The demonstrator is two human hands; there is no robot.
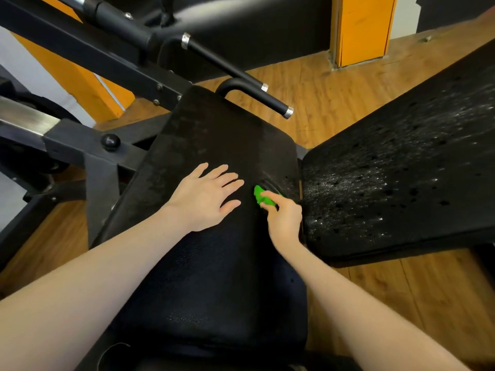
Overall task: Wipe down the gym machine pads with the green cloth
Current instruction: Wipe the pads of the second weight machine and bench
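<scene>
My right hand pinches green cloth at seat pad edge | left hand spread flat, bracing | back pad speckled, judged unwiped | roughly half left.

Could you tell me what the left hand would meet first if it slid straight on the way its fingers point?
Probably the green cloth held by the right hand; the left hand lies flat on the pad, pointing right.
</scene>
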